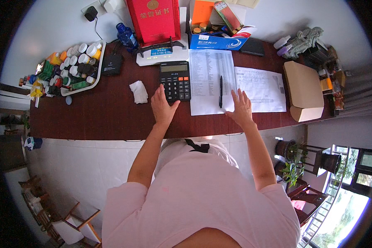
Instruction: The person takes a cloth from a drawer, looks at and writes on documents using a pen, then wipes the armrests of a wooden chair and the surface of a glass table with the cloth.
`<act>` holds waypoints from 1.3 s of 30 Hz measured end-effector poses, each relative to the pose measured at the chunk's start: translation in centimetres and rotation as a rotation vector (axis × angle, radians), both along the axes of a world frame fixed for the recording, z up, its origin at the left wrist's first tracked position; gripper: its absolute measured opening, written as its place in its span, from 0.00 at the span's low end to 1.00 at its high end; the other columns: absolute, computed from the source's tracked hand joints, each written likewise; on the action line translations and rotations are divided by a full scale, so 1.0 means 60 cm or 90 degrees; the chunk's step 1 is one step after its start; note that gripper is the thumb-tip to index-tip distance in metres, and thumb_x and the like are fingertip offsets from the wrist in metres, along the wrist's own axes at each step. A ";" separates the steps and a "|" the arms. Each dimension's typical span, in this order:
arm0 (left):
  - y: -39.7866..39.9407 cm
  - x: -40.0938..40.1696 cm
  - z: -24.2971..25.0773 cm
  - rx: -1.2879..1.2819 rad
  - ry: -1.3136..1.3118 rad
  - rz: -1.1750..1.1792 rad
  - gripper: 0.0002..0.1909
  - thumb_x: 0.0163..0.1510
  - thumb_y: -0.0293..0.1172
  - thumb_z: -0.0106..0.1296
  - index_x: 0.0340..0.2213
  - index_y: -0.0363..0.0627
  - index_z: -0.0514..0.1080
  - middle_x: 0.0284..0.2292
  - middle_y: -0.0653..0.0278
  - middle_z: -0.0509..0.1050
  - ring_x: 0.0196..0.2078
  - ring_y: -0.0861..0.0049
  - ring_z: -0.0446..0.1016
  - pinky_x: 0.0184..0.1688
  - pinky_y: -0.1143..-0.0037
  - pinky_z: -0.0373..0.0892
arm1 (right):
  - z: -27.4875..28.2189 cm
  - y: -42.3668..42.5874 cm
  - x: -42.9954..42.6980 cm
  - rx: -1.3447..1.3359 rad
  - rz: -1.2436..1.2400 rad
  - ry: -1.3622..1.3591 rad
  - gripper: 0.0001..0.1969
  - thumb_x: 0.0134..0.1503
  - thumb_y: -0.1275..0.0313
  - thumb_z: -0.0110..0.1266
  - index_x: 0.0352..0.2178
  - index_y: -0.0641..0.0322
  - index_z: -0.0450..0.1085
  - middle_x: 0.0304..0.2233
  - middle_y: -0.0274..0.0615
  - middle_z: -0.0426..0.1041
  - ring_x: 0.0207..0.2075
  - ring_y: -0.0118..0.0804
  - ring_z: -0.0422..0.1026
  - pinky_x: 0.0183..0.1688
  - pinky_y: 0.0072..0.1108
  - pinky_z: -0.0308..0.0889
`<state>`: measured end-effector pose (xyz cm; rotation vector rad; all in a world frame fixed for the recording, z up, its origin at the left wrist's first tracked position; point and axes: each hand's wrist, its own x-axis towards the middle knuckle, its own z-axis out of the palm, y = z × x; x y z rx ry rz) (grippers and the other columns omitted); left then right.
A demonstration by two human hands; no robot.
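Note:
My left hand (164, 107) touches the lower left edge of a black desk calculator (174, 81), its thumb and fingers apart. My right hand (242, 108) has its fingers spread where a printed list sheet (204, 102) meets a second paper sheet with writing (263, 90). A black pen (220, 92) lies on the list, just left of my right hand. A crumpled white tissue (139, 92) rests to the left of the calculator.
A white tray (101, 66) of bottles stands at the left. Behind are a black box (112, 64), a blue bottle (127, 38), a router (179, 55), a red certificate folder (155, 24) and a filled blue box (217, 42). A cardboard box (303, 90) sits at the right.

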<state>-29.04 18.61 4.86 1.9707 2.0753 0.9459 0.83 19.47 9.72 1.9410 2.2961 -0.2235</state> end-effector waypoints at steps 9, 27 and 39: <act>-0.004 0.007 0.005 -0.001 -0.021 0.022 0.47 0.34 0.36 0.62 0.53 0.39 0.48 0.48 0.49 0.59 0.48 0.55 0.59 0.50 0.63 0.56 | 0.001 0.002 0.007 -0.008 0.024 0.013 0.46 0.38 0.58 0.62 0.56 0.54 0.45 0.57 0.51 0.45 0.58 0.49 0.45 0.56 0.38 0.46; 0.014 -0.149 -0.001 -0.118 -0.030 0.336 0.25 0.46 0.33 0.52 0.46 0.41 0.60 0.40 0.55 0.66 0.43 0.61 0.64 0.44 0.66 0.61 | -0.032 -0.010 -0.063 0.183 0.149 0.370 0.18 0.44 0.72 0.53 0.40 0.59 0.66 0.45 0.49 0.63 0.46 0.48 0.62 0.47 0.33 0.60; 0.067 -0.144 0.010 0.039 -0.005 0.301 0.22 0.43 0.28 0.52 0.43 0.42 0.64 0.36 0.57 0.67 0.38 0.61 0.66 0.41 0.67 0.62 | -0.016 -0.026 -0.054 0.120 0.113 0.346 0.14 0.46 0.72 0.51 0.38 0.61 0.67 0.44 0.48 0.64 0.45 0.48 0.63 0.47 0.33 0.60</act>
